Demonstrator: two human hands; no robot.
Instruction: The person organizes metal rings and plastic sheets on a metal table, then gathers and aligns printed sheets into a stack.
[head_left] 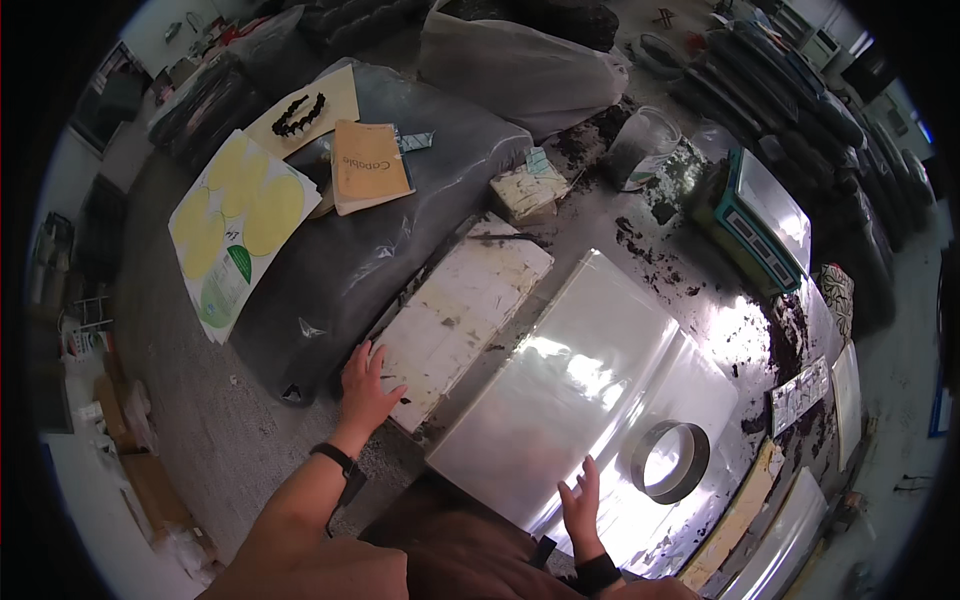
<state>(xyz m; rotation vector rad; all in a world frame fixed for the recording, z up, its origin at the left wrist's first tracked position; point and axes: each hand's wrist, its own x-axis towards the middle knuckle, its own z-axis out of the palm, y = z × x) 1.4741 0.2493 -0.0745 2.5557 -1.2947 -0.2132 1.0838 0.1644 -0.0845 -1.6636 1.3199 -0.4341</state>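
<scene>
Two bare hands are at the table, and neither is closed on anything. Nearest, the right hand (583, 500) stands with fingers parted and slightly curled over the near edge of the clear plastic film (560, 360); whether the fingertips touch it cannot be told. A dark-rimmed ring (696, 468) sits on the film just beyond that hand. The film lies flat, glossy and roughly squared, to the right of a stained white slab (455, 320). The left hand (370, 390), fingers spread, appears to rest on the slab's near left corner without gripping. On progress, judged from this view alone: the film is laid out and the slab is placed beside it; handling of either is not yet under way, and loose dark scraps (635, 240) lie uncollected on the table. No finished piece can be identified. Farther out, a grey wrapped bundle (370, 270) bears paper sheets (240, 215) and an orange-brown booklet (370, 170). Beyond the slab stand a small stained box (527, 193), a teal box (745, 235) and a clear jar (643, 150). Dark plastic-wrapped packs (765, 85) are piled at the far right.
</scene>
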